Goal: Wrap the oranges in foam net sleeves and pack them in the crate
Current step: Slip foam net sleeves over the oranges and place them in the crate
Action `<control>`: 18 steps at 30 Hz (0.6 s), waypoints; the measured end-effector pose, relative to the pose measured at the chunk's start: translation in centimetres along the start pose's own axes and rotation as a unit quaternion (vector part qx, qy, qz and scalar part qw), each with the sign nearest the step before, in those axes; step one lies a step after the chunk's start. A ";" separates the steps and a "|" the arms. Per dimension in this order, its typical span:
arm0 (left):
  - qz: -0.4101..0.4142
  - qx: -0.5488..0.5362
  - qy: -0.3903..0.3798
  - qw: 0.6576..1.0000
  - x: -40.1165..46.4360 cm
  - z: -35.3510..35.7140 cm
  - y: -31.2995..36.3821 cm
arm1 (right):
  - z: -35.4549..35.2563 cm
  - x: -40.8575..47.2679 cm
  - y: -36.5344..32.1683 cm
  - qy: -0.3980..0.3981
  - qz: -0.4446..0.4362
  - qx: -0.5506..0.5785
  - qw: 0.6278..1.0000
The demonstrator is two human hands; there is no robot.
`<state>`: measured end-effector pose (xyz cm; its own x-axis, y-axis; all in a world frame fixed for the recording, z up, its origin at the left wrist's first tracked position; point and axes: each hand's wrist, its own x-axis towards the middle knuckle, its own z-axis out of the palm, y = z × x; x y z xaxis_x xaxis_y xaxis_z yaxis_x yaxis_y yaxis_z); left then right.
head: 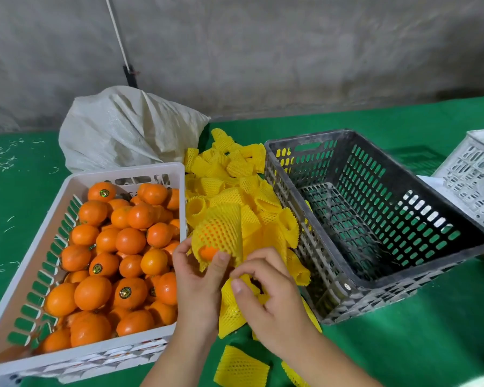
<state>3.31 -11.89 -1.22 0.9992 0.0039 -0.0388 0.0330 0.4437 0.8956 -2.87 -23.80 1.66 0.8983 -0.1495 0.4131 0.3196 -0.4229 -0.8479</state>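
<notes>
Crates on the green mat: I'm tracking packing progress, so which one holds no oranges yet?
The dark grey perforated plastic crate on the right; its mesh floor is bare. The white slotted plastic crate on the left is heaped with loose oranges.

a: what colours lay by the black slotted crate (375, 219)?
b: yellow mesh-patterned foam sleeves (229, 174) left of it, orange fruit (109, 261) in a white crate (76, 180) further left, green cloth (403, 344) beneath.
</notes>
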 end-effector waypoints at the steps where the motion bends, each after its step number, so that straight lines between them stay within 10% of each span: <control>1: 0.028 0.026 -0.012 0.999 0.1 -0.1 -0.1 | -0.1 0.1 -0.7 0.009 0.082 0.084 0.993; 5: 0.157 0.244 -0.114 0.950 0.4 -0.6 -0.1 | -0.3 2.0 -1.2 -0.001 0.310 0.357 0.881; 8: 0.204 0.338 -0.158 0.905 1.2 -1.4 0.2 | -1.3 3.5 -1.6 -0.019 0.288 0.361 0.887; 18: 0.269 0.292 -0.136 0.908 2.9 -1.8 0.8 | -2.9 4.8 -0.6 -0.003 0.276 0.389 0.879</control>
<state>6.19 -9.88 -1.45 0.8399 -0.1772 0.5129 -0.5346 -0.1079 0.8382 0.36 -26.85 5.07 0.9821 -0.1339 -0.1325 -0.0585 0.4515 -0.8904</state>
